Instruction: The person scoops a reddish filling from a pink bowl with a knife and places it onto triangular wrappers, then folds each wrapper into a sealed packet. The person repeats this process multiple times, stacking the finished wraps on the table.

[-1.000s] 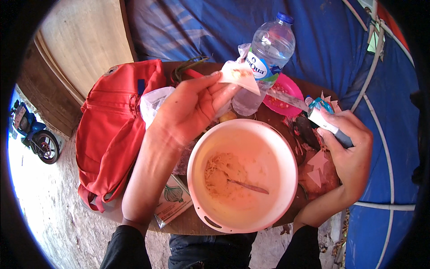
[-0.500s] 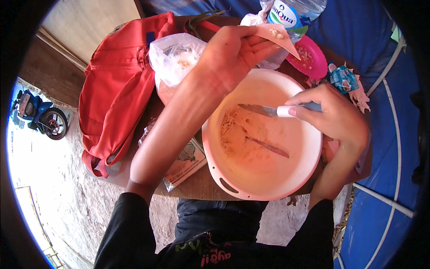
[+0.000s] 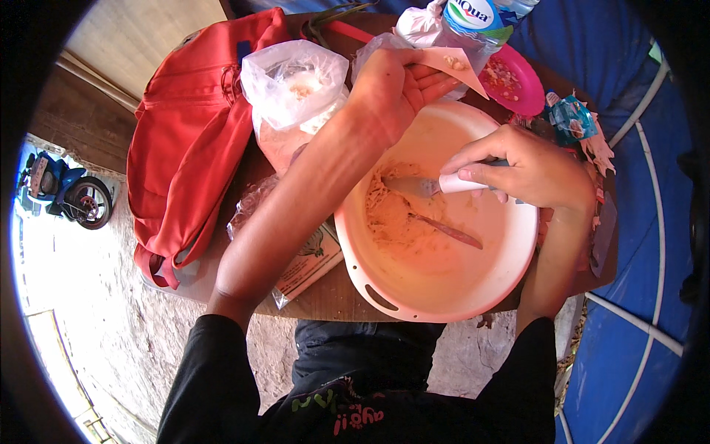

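Note:
My left hand point(image 3: 396, 100) is palm up over the far left side of a large white basin point(image 3: 523, 248). On its fingers it holds a pale triangular pastry wrapper point(image 3: 473, 80), with a small lump of filling point(image 3: 453, 64) on top. Inside the basin, a sticky pale mixture point(image 3: 388, 218) clings to the left part of the bottom. My right hand point(image 3: 529, 166) grips the white handle of a knife point(image 3: 414, 185), its blade tip down at the mixture. A spoon point(image 3: 451, 231) lies loose in the basin, one end in the mixture.
A red backpack point(image 3: 188, 148) and an open plastic bag of white powder point(image 3: 296, 85) stand at the left. Beyond the basin are a pink plate with chopped bits point(image 3: 529, 89) and a water bottle point(image 3: 473, 26). Blue sachets point(image 3: 573, 122) lie at the right, a flat packet point(image 3: 314, 263) nearer me.
My right hand has moved the knife a little left and down, so its blade now meets the mixture. My left hand keeps the wrapper in nearly the same place.

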